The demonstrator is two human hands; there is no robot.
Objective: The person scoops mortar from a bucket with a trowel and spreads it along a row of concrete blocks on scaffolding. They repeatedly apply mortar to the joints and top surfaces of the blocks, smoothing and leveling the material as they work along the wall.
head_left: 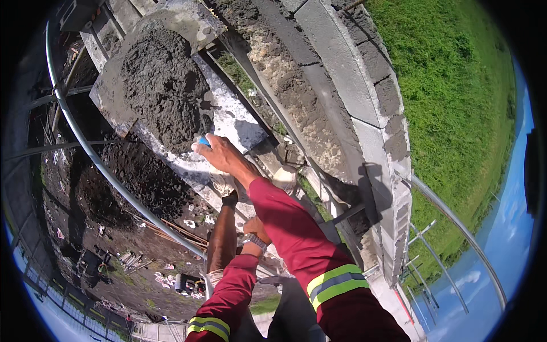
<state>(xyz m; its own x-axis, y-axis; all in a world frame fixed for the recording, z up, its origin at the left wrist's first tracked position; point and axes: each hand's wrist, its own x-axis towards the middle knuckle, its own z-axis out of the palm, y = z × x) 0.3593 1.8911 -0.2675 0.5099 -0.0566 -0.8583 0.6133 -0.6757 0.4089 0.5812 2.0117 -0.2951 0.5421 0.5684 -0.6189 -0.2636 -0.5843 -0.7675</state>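
Note:
My right hand (pixel 225 154) is closed around the blue handle of a trowel (pixel 203 141) at the near edge of a heap of wet grey mortar (pixel 165 85). The trowel's blade cannot be made out against the mortar. The heap lies on a mortar-smeared board (pixel 233 117). Farther back and lower, my left hand (pixel 256 229), with a watch at the wrist, is beside my right sleeve. Its fingers look curled, but the sleeve partly covers them, and anything inside them is hidden. Two pale, dirty shoes (pixel 222 181) stand on planks just below the board.
A curved grey block wall (pixel 342 74) runs along the right, with a mortar-strewn ledge (pixel 302 108) inside it. Metal pipe rails (pixel 102 165) bend past on the left, above lower ground with dark soil (pixel 142 171) and scattered debris. Grass (pixel 450 85) lies beyond the wall.

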